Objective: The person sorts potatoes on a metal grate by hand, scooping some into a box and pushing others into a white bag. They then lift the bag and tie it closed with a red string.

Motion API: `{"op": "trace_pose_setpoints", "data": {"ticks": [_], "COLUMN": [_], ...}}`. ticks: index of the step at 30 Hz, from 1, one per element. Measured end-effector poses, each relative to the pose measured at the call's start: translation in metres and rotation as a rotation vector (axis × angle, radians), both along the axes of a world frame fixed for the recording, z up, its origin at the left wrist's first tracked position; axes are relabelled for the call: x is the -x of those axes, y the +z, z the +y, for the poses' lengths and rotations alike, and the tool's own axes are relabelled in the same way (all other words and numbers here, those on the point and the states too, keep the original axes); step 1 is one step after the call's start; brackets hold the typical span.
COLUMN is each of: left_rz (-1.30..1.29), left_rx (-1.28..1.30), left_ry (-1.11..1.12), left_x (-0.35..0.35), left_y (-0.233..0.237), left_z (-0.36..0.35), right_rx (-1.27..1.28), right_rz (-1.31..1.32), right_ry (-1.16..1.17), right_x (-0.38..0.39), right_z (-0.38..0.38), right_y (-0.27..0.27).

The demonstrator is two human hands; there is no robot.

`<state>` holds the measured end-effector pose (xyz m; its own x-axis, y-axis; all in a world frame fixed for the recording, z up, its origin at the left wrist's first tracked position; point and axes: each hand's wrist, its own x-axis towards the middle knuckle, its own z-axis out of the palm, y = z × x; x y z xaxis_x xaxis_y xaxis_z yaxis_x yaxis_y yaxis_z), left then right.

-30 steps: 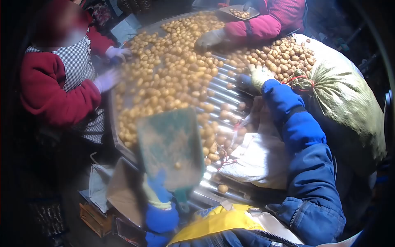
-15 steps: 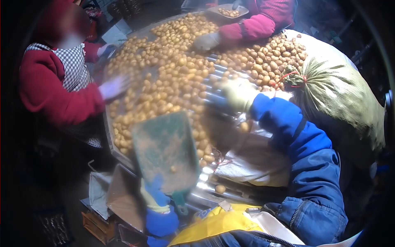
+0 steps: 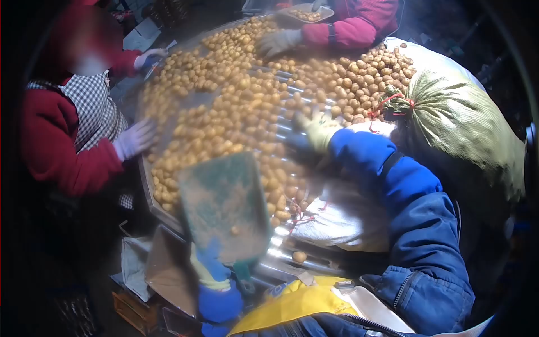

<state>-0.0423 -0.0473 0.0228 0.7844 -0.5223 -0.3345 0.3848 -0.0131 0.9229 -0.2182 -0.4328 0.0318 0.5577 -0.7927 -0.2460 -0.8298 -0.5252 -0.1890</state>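
Note:
My left hand (image 3: 214, 272), in a blue and yellow glove, grips the lower left edge of a green scoop (image 3: 224, 202). The scoop is dusty inside and has one small potato (image 3: 234, 230) in it. My right hand (image 3: 320, 130), in a pale yellow glove, reaches out over the metal rollers with its fingers apart. Just beyond and beside it lie many potatoes (image 3: 224, 121), spread over the sorting table. Whether its fingertips touch any potato is blurred. A single potato (image 3: 299, 257) rests on the rollers near my body.
A co-worker in a checked apron (image 3: 92, 101) stands at the left; another person's gloved hand (image 3: 279, 42) is among the far potatoes. A full green woven sack (image 3: 460, 123) stands at the right. Below lies a white sack (image 3: 337, 227). Cartons (image 3: 171, 269) stand at the lower left.
My right hand has shifted slightly left, its fingers now showing spread. The left co-worker's near hand has drawn back from the potatoes. My left hand and the scoop stay almost still.

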Motion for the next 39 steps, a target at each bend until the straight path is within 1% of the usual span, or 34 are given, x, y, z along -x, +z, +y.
{"op": "trace_pose_setpoints", "data": {"ticks": [1,3,4,5,6,8,9,11,12,13,14,15,16,17,19,21,23,25,27,28,29,31,32,34,35,36,37,38,39], "left_rz": [0.019,0.059,0.078,0.096,0.115,0.124,0.132,0.152,0.161,0.235,0.308,0.327,0.346,0.311,0.24,0.146,0.246,0.212,0.039,0.131,0.224,0.316,0.313,0.272,0.237,0.187,0.137,0.071,0.006], "left_rx": [-0.003,-0.011,0.003,0.015,0.025,-0.021,-0.031,-0.041,-0.037,0.013,0.064,0.078,0.091,0.065,0.004,-0.032,-0.005,-0.015,-0.072,-0.026,0.02,0.065,0.06,0.032,0.014,0.002,-0.011,-0.019,-0.027], "left_ry": [-0.014,-0.031,-0.032,-0.031,-0.031,-0.034,-0.032,-0.025,-0.019,-0.021,-0.023,-0.027,-0.031,-0.037,-0.047,-0.051,-0.019,-0.024,-0.055,-0.045,-0.036,-0.021,-0.016,-0.014,-0.017,-0.032,-0.046,-0.07,-0.095], "left_x": [-0.005,-0.012,-0.016,-0.019,-0.021,-0.021,-0.019,-0.02,-0.021,-0.025,-0.03,-0.033,-0.035,-0.036,-0.031,-0.025,-0.026,-0.027,-0.027,-0.028,-0.032,-0.033,-0.031,-0.031,-0.031,-0.032,-0.032,-0.032,-0.03], "left_y": [0.0,-0.001,0.001,0.002,0.003,0.016,0.02,0.026,0.027,0.024,0.021,0.018,0.016,0.017,0.022,0.03,0.032,0.025,0.012,0.013,0.012,0.012,0.014,0.012,0.005,0.002,-0.001,-0.002,-0.004], "left_z": [-0.001,0.001,0.0,-0.001,-0.002,-0.007,-0.009,-0.012,-0.014,-0.012,-0.01,-0.009,-0.009,-0.012,-0.014,-0.022,-0.021,-0.017,-0.013,-0.01,-0.007,-0.006,-0.006,-0.003,-0.001,0.0,0.001,0.001,0.0], "right_rx": [0.024,-0.163,-0.132,-0.103,-0.267,-0.301,-0.316,-0.23,-0.085,0.059,0.008,-0.044,0.068,0.135,0.06,-0.043,-0.056,0.053,-0.05,-0.129,-0.012,-0.432,-0.316,-0.358,-0.268,-0.164,-0.021,0.036,0.04], "right_rz": [-0.067,0.132,0.036,-0.062,-0.023,0.015,0.035,-0.138,-0.081,-0.026,-0.106,-0.185,0.044,0.03,-0.103,-0.234,-0.186,-0.075,-0.274,-0.229,-0.211,-0.145,-0.184,-0.278,-0.15,-0.144,-0.103,-0.1,-0.004], "right_ry": [0.008,0.259,0.273,0.287,0.335,0.26,0.225,0.117,0.036,-0.045,-0.054,-0.065,-0.167,-0.106,-0.033,0.134,0.288,0.46,0.502,0.507,0.56,0.729,0.715,0.439,0.33,0.35,0.31,0.128,-0.023], "right_x": [-0.003,-0.013,-0.013,-0.022,-0.023,-0.035,-0.04,-0.036,-0.037,-0.038,-0.037,-0.034,-0.039,-0.045,-0.05,-0.05,-0.053,-0.056,-0.054,-0.043,-0.033,-0.04,-0.043,-0.047,-0.049,-0.047,-0.037,-0.039,-0.038], "right_z": [0.012,0.042,0.053,0.068,0.067,0.046,0.031,0.0,-0.026,-0.053,-0.062,-0.067,-0.053,-0.056,-0.021,-0.002,0.026,0.064,0.091,0.107,0.116,0.086,0.071,0.053,0.039,0.008,-0.001,-0.037,-0.046], "right_y": [-0.017,0.02,0.004,0.019,0.042,0.08,0.088,0.094,0.081,0.058,0.06,0.06,0.046,0.015,0.014,0.01,-0.001,0.008,-0.038,-0.003,0.013,0.053,0.046,0.072,0.086,0.071,0.092,0.057,0.065]}}
